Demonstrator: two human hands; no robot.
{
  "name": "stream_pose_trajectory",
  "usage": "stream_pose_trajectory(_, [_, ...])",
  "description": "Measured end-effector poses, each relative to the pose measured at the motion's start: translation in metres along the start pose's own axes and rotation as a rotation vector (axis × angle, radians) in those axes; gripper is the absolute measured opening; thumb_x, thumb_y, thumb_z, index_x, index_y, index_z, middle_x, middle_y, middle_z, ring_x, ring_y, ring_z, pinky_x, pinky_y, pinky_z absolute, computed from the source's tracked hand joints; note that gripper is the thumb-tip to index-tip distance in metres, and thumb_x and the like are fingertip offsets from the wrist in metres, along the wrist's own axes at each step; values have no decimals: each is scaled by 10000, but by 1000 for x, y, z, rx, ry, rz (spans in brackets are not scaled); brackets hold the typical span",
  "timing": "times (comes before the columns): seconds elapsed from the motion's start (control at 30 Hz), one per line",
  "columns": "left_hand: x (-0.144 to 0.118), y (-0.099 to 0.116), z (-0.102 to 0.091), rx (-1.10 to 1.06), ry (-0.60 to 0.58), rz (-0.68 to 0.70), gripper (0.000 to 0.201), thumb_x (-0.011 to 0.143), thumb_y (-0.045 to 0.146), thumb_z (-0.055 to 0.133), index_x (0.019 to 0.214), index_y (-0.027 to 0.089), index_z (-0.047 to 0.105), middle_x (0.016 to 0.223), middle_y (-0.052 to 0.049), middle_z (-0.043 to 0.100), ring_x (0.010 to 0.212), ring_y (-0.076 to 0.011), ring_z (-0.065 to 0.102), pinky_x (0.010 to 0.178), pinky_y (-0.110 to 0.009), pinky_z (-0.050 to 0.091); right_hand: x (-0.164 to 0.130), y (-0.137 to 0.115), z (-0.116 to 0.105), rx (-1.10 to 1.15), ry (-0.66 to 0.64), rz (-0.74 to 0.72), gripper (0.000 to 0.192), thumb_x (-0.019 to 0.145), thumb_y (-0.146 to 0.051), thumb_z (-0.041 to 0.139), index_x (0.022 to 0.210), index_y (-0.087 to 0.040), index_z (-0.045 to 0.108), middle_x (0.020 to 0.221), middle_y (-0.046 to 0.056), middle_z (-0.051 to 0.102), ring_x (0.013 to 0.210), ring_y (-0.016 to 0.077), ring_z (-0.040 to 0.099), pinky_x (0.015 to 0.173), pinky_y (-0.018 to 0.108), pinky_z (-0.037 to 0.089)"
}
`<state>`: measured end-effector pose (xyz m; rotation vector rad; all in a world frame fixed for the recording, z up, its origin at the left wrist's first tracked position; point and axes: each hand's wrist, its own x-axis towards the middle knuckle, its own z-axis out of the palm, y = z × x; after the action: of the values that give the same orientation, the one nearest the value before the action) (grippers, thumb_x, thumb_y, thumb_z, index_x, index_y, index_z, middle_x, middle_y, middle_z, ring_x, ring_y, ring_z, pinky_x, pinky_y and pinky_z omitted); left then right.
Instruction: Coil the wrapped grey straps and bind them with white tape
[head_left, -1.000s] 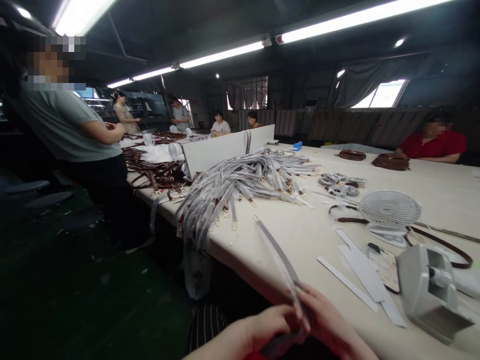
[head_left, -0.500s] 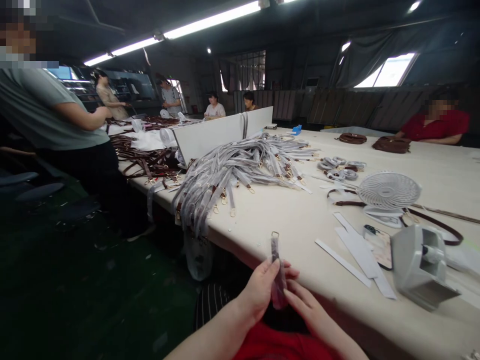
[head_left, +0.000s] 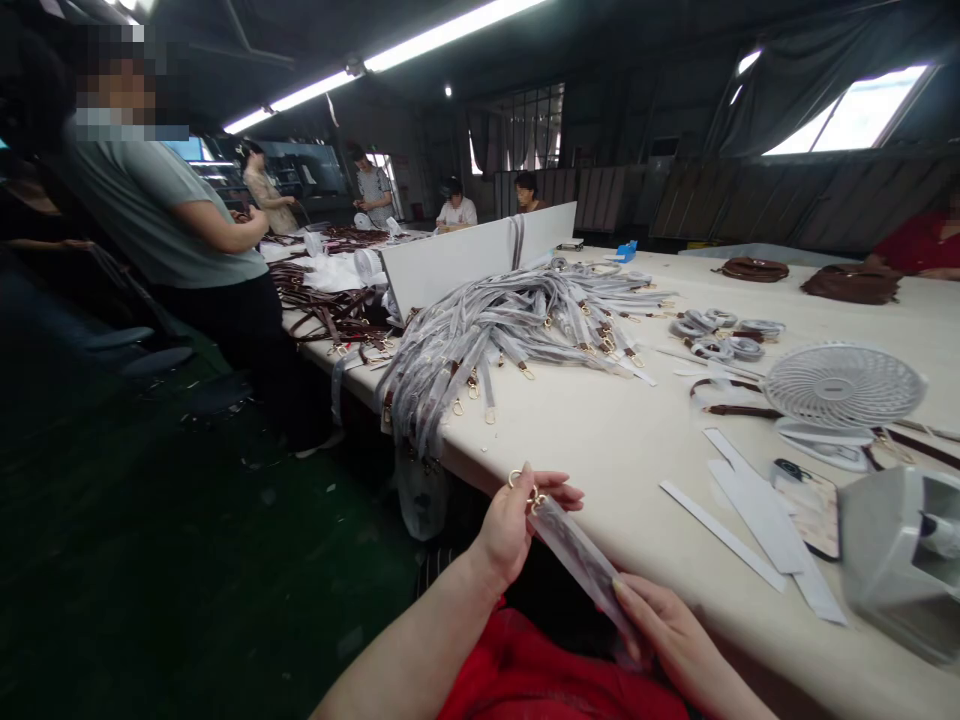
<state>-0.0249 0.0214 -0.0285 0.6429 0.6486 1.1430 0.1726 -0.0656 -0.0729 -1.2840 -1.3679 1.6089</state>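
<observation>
A strap in a clear plastic sleeve (head_left: 577, 545) runs slantwise between my two hands, just off the table's front edge. My left hand (head_left: 517, 520) is closed on its upper end, where gold-coloured metal hardware shows at the thumb; the other fingers extend behind. My right hand (head_left: 656, 615) pinches the lower part of the sleeve between thumb and fingers, and that end is partly hidden. Beyond my hands lies a big heap of plastic-wrapped straps (head_left: 480, 330) with gold clasps, some hanging over the table edge.
On the table (head_left: 570, 430) stand a white fan (head_left: 844, 385) and a grey tape dispenser (head_left: 900, 560). White paper strips (head_left: 757, 525) and a phone (head_left: 814, 505) lie nearby. A white divider board (head_left: 457, 255) stands behind the heap. A co-worker (head_left: 187, 230) stands at the left.
The strap has swung from near upright to slanting down right. My left hand has moved to the metal end, my right hand down and right along the sleeve. The view has turned left.
</observation>
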Motion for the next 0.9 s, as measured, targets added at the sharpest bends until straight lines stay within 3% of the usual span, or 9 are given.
stream_pose_trajectory(0.23, [1,9,-1,43,-63,10,555,870,603,572,988,82,724,887,-154,761,864,-278,705,930,-414,455,-8,8,-9,-93,76,-32,505,869,-661,541,706,-189,620,493,-42,490,448,120,413,473,240,360])
stream_pose_trajectory(0.33, [-3,23,-3,25,-235,-119,646,883,652,485,881,65,756,1029,-208,736,1041,-321,660,1011,-421,412,-7,12,-15,-250,174,-100,461,886,-623,531,816,-200,702,538,-17,571,484,160,509,486,254,424])
stream_pose_trajectory(0.43, [-7,33,-6,-39,-423,-291,764,890,714,348,794,79,761,1268,-233,638,1233,-372,551,1068,-451,361,-6,16,-25,-456,382,-188,387,916,-547,515,1003,-241,736,766,30,736,683,232,674,623,287,537])
stream_pose_trajectory(0.53, [-10,22,-9,23,-406,-398,510,913,564,490,1056,140,735,1330,-145,618,1270,-294,534,1086,-391,331,-7,19,-36,-628,512,-308,334,940,-463,498,1109,-272,714,1069,49,756,977,271,701,830,331,559])
stream_pose_trajectory(0.6, [-14,7,-9,107,-450,-529,396,904,452,574,1156,170,694,1215,-117,683,1151,-246,620,1051,-359,356,-7,20,-41,-719,549,-367,329,959,-426,472,1154,-278,691,1130,45,741,1028,264,692,868,344,553])
stream_pose_trajectory(0.7, [-19,-12,-10,198,-653,-731,396,883,470,607,1067,137,717,850,-97,729,787,-231,701,931,-400,441,-9,21,-47,-805,576,-405,330,973,-408,448,1179,-279,672,1075,34,753,928,241,722,795,327,569])
stream_pose_trajectory(0.8, [-20,-17,-13,236,-750,-817,401,813,531,684,875,137,727,502,28,540,454,-166,559,767,-412,505,-13,22,-51,-840,608,-417,324,980,-405,445,1178,-282,670,1055,27,758,888,228,731,744,304,567])
stream_pose_trajectory(0.9, [-15,-13,-17,250,-744,-869,420,803,573,680,701,167,663,357,107,332,291,-92,319,585,-360,500,-18,25,-56,-887,637,-458,312,982,-387,454,1180,-282,671,1069,24,757,919,229,723,768,301,550])
